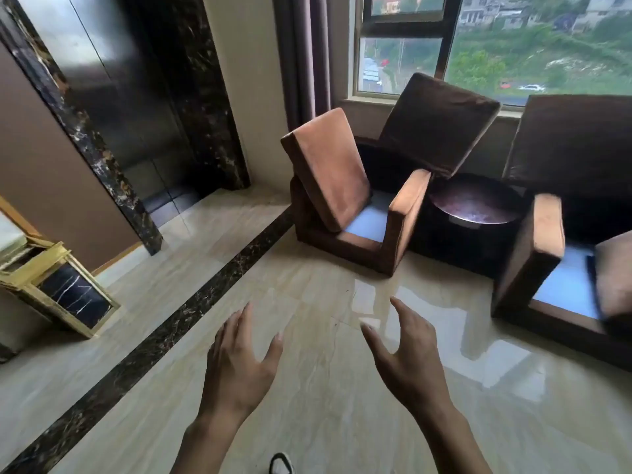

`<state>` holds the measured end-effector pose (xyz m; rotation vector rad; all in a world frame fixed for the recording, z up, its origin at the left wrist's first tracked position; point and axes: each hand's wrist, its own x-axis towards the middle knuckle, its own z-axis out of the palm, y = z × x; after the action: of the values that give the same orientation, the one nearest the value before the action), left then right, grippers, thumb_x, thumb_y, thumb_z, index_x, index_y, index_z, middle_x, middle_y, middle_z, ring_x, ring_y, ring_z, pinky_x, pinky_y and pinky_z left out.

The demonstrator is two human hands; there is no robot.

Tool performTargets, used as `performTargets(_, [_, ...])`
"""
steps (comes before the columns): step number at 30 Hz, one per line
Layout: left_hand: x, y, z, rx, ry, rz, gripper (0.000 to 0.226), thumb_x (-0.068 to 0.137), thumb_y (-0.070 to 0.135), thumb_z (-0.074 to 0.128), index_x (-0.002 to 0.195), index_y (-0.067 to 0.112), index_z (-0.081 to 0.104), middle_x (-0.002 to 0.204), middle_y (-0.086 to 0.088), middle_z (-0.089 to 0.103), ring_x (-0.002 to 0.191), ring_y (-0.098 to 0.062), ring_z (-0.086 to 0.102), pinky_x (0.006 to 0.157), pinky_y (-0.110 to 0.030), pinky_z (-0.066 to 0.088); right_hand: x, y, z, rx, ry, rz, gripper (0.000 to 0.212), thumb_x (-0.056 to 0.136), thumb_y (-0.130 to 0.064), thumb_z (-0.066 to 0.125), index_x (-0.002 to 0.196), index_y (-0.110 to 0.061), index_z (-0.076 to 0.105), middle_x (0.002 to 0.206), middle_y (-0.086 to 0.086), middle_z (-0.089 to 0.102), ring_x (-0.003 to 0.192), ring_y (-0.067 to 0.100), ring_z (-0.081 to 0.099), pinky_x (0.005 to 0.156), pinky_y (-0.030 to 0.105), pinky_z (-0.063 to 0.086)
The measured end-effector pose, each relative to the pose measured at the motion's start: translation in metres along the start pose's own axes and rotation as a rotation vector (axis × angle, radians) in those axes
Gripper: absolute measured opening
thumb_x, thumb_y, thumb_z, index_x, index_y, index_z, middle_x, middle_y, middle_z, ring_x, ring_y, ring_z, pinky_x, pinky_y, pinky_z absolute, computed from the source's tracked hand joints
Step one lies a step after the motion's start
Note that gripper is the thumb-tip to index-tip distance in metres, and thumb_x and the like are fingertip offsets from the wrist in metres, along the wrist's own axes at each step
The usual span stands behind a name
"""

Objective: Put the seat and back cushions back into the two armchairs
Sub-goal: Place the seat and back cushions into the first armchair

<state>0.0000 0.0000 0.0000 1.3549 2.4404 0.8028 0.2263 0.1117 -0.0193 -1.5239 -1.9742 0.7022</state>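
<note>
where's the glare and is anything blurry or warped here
Head view: window light glares off the glossy floor and the round side table; backlit back cushions go dark; wide-angle bends the elevator frame; both hands slightly soft.

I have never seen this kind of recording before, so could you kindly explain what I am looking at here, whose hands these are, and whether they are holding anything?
There is no machine here. A person wears one wide-angle camera on the head, looking forward and down, so you see their own arms reaching out over a shiny tiled floor.

The left hand and the right hand are both open, fingers spread, and hold nothing.

Ahead, under a window, stand two brown armchairs with a round dark side table between them. In the left armchair a tan cushion leans tilted against one arm, leaving the pale seat base bare, and a darker cushion sits askew at the back. The right armchair also shows bare seat base, with a cushion partly in view at the picture's edge.
</note>
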Motion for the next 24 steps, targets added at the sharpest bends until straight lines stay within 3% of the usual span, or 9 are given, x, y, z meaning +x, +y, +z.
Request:
performTargets(4, [0.079,-0.04,0.0,-0.044,0.031,-0.027,0.091,0.084,0.072,0.036,0.159,0.021,0.027,0.161,-0.003,0.036,0.147,-0.021,0.035,0.118,-0.043,0.036,0.068,-0.024,0.048,-0.029,-0.025,-0.022,0.076,0.092,-0.062,0.06,0.154,-0.025,0.04,0.155,0.0,0.049,0.144,0.022,0.038,0.116,0.042,0.038])
performTargets(11, [0.228,-0.104,-0.012,-0.088,-0.041,-0.06,0.082,0.093,0.066,0.043,0.16,0.025,0.02,0.165,0.001,0.027,0.151,-0.017,0.026,0.121,-0.036,0.026,0.193,-0.102,0.142,-0.075,-0.085,-0.013,0.078,0.089,-0.067,0.057,0.154,-0.027,0.04,0.152,-0.001,0.05,0.142,0.02,0.038,0.114,0.04,0.039])
performTargets(14, [0.287,-0.127,-0.019,-0.103,-0.046,-0.082,0.087,0.087,0.071,0.037,0.159,0.025,0.023,0.163,0.002,0.029,0.149,-0.018,0.029,0.12,-0.037,0.03,0.244,-0.125,0.171,-0.075,-0.064,-0.009,0.077,0.09,-0.064,0.06,0.154,-0.025,0.041,0.15,0.0,0.052,0.141,0.021,0.039,0.114,0.039,0.038])
performTargets(24, [0.481,-0.145,0.007,-0.127,-0.079,-0.087,0.095,0.08,0.079,0.029,0.16,0.028,0.023,0.164,0.002,0.024,0.151,-0.016,0.024,0.121,-0.039,0.029,0.419,-0.147,0.255,-0.057,-0.045,0.054,0.073,0.091,-0.054,0.066,0.152,-0.021,0.045,0.148,-0.001,0.054,0.14,0.019,0.039,0.115,0.033,0.034])
